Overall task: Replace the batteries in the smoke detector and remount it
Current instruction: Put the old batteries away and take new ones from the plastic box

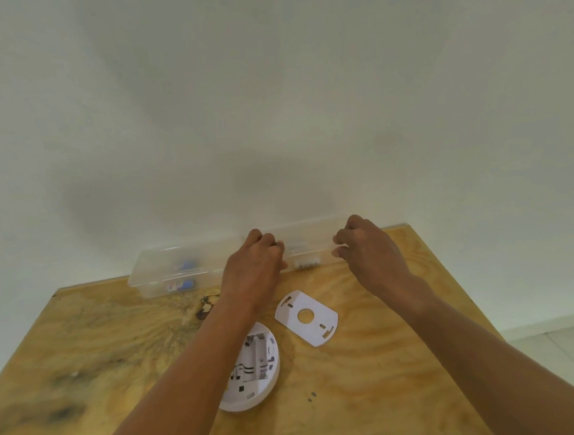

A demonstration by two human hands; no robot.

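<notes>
Roughly midway. Smoke detector (253, 371) dismounted, lying back-up under left forearm, battery bay seemingly empty; mounting plate (306, 318) between wrists. Left hand (254, 271) and right hand (367, 248) curled at clear box (176, 270); grasp unclear. Batteries and remounting left.

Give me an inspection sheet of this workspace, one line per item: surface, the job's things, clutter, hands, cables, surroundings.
Surface: wooden table, dark-stained grain, against the wall.
Job's things: smoke detector lies back up, battery bay open and looking empty; mounting plate lies loose beside it; clear plastic box at the far edge holds blue and white items, too blurred to name.
Clutter: small dark specks near the detector, nothing else seen.
Hands: left hand and right hand both at the box, fingers curled; what they grip cannot be told.
Cables: nothing seen.
Surroundings: plain white wall, pale floor at right.
</notes>
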